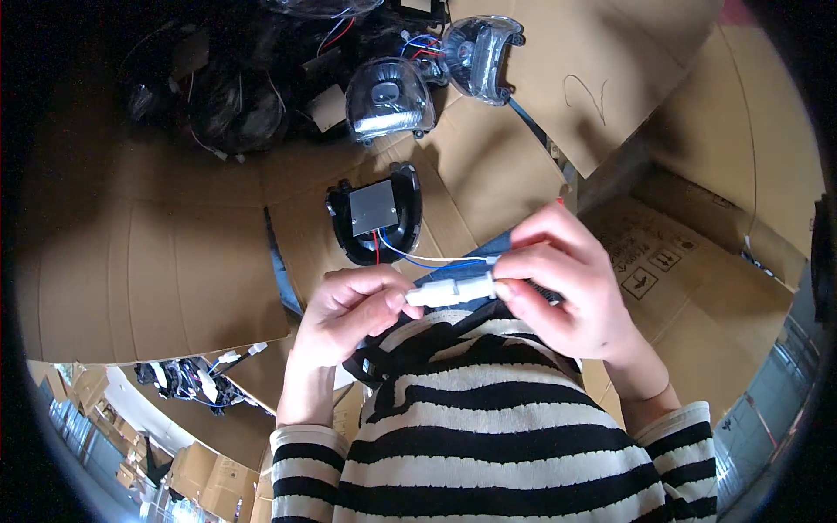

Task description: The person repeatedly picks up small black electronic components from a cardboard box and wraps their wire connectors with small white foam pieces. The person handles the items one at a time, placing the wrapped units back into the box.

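Note:
In front of my striped shirt, a white plastic wire connector (452, 291) spans the gap between my hands. My left hand (356, 315) pinches its left end between thumb and fingers. Its right end sits in the closed fingers of my right hand (558, 283). White and blue wires (436, 259) run from a black lamp housing (411, 192) to my right fingers. A red wire (377, 247) also leaves the housing and drops behind my left hand. The housing lies on cardboard just beyond my hands, with a flat grey plate (373, 207) facing up.
Two lamp units with transparent lenses, one nearer (390, 98) and one farther right (478, 59), lie on the cardboard (497, 174). Several more lamps in dark plastic (235, 113) fill the far left. A large printed carton (671, 288) stands at right. Bundled wires (205, 383) show at lower left.

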A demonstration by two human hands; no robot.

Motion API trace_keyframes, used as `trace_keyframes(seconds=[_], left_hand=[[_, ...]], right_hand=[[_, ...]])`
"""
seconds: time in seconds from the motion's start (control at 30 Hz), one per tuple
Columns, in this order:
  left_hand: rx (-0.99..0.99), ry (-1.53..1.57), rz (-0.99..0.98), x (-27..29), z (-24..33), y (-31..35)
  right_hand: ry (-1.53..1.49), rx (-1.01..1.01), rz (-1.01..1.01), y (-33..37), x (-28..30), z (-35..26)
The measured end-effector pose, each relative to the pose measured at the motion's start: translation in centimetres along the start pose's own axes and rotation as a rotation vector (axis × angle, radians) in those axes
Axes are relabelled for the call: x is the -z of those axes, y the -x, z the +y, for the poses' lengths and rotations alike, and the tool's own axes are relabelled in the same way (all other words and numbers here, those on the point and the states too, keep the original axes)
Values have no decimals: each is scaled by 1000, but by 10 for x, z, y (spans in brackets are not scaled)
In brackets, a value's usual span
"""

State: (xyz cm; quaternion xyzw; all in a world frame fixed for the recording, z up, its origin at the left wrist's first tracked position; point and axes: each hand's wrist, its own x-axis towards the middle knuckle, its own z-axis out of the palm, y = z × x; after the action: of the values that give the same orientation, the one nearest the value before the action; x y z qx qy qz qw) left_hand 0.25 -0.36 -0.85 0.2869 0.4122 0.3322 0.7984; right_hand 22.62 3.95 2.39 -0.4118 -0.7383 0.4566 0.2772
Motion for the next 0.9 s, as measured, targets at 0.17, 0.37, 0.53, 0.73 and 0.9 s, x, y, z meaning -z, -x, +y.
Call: trace_keyframes(seconds=[0.17,0.37,0.53,0.73,0.9], left_hand=[[-43,30,52,5,3,5],[-367,-274,293,8,17,54],[-1327,-290,1027,56,78,233],[-991,-1695,2104,72,137,402],[-1167,-888,1978,155,139,342]], right_hand=[[-47,-12,-11,1,5,0],[41,5,23,7,14,7],[55,-100,-81,10,9,16],[-24,-125,-201,11,2,19],[-31,-196,-110,16,23,20]])
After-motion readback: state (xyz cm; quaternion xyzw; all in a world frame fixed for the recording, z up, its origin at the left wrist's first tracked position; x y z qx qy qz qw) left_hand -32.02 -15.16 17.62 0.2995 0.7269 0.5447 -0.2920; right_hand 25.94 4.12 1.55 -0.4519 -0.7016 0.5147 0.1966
